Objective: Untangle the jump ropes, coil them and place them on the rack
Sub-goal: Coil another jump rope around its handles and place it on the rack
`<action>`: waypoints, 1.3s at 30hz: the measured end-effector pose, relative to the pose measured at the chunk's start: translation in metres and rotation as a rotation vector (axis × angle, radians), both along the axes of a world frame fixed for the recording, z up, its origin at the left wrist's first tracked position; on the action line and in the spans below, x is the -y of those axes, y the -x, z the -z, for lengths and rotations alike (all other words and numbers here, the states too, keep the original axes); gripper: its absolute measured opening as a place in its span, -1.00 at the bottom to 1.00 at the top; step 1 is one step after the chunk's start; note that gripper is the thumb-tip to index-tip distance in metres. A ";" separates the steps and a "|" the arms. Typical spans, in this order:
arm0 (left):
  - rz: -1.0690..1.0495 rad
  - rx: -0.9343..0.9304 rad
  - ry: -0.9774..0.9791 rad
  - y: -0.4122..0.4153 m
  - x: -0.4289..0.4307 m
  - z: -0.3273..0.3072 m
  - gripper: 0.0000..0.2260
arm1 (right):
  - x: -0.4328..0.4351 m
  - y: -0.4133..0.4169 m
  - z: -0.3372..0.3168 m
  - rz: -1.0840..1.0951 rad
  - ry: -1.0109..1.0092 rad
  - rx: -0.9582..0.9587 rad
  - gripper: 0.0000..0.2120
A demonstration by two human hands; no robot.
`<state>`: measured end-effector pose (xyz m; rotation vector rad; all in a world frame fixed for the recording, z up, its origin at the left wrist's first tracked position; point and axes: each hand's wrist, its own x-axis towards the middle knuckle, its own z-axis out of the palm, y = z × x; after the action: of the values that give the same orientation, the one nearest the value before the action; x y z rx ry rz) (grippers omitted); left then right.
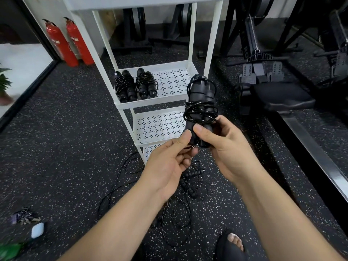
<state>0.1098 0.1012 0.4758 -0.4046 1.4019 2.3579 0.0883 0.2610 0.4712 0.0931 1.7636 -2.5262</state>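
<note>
I see the left hand point(169, 162) and right hand point(227, 147) grasp one coiled jump rope point(202, 102) before the white rack point(150, 104); two coils point(125, 85) point(146, 83) lie on its shelf, a tangled rope point(188, 185) on the speckled floor point(66, 147).

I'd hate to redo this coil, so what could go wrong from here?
The left hand and right hand pinch only the handle ends of the coiled rope, so its wraps might loosen on the way to the rack. Tangled ropes lie on the floor beside your foot; a step could snag them.
</note>
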 end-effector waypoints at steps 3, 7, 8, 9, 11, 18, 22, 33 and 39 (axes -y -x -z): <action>0.038 0.073 -0.039 0.006 0.006 -0.005 -0.79 | 0.004 -0.001 0.001 0.040 -0.067 -0.035 -0.56; 0.065 0.100 -0.055 0.008 0.009 -0.007 -0.79 | 0.009 -0.004 0.001 0.103 -0.202 -0.104 -0.68; 0.054 0.071 -0.009 0.008 0.009 -0.006 -0.78 | 0.010 -0.005 0.000 0.115 -0.266 -0.128 -0.69; 0.037 0.040 0.045 0.008 0.011 -0.006 -0.77 | 0.010 -0.004 -0.001 0.121 -0.343 -0.155 -0.70; 0.022 0.003 0.124 0.011 0.017 -0.007 -0.78 | 0.010 -0.003 -0.003 0.113 -0.454 -0.190 -0.68; 0.000 0.018 0.189 0.019 0.033 -0.012 -0.86 | 0.008 0.002 -0.005 -0.029 -0.574 -0.108 -0.61; -0.039 -0.283 0.704 0.016 0.036 -0.015 -0.82 | 0.006 0.003 -0.004 -0.085 -0.529 -0.078 -0.56; -0.055 -0.364 0.611 0.023 0.035 0.005 -0.71 | 0.003 0.007 0.005 -0.171 -0.470 0.003 -0.44; 0.027 -0.343 0.545 0.028 0.033 0.009 -0.82 | 0.002 0.008 0.009 -0.046 -0.317 0.070 -0.59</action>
<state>0.0818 0.0687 0.4669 -0.1140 2.1996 2.0599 0.0798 0.2588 0.4619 0.1510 2.0942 -2.1637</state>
